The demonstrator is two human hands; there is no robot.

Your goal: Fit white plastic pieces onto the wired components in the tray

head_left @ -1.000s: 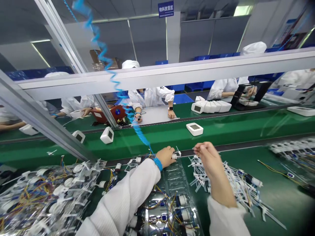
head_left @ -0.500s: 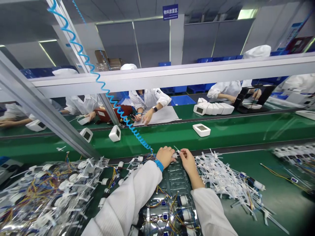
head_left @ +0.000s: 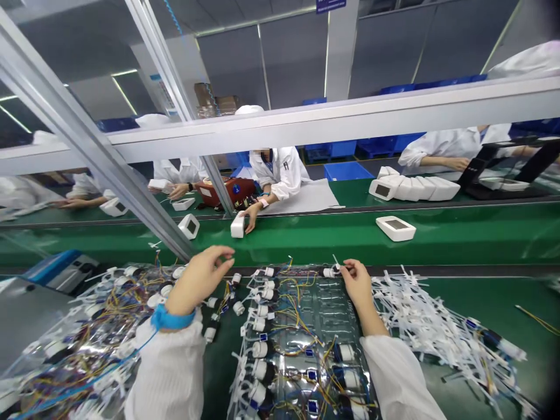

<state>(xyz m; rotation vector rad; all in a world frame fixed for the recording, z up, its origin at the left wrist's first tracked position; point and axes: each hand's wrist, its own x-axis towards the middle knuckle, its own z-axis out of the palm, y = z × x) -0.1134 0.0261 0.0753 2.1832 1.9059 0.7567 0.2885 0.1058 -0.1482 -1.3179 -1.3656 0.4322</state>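
Note:
My right hand (head_left: pixel 356 281) pinches a small white cylindrical part with a cable tie (head_left: pixel 331 271) at the far edge of a clear plastic tray (head_left: pixel 312 326) holding several wired white parts. My left hand (head_left: pixel 201 279) is lifted above the heap of wired parts (head_left: pixel 100 326) on the left, fingers loosely curled and apart, nothing visible in them. A blue wrist strap (head_left: pixel 170 319) circles my left wrist. A pile of white cable ties (head_left: pixel 433 326) lies right of my right hand.
A green conveyor belt (head_left: pixel 459 233) runs across beyond the bench, carrying white boxy devices (head_left: pixel 395 227). People in white coats work on its far side; one hand sets a white device (head_left: pixel 237 225) on the belt. Slanted aluminium frame bars (head_left: pixel 100 163) cross the left.
My left hand left the small part and swung left and up over the heap of wired parts. My right hand stays pinching the part. The view shifted left.

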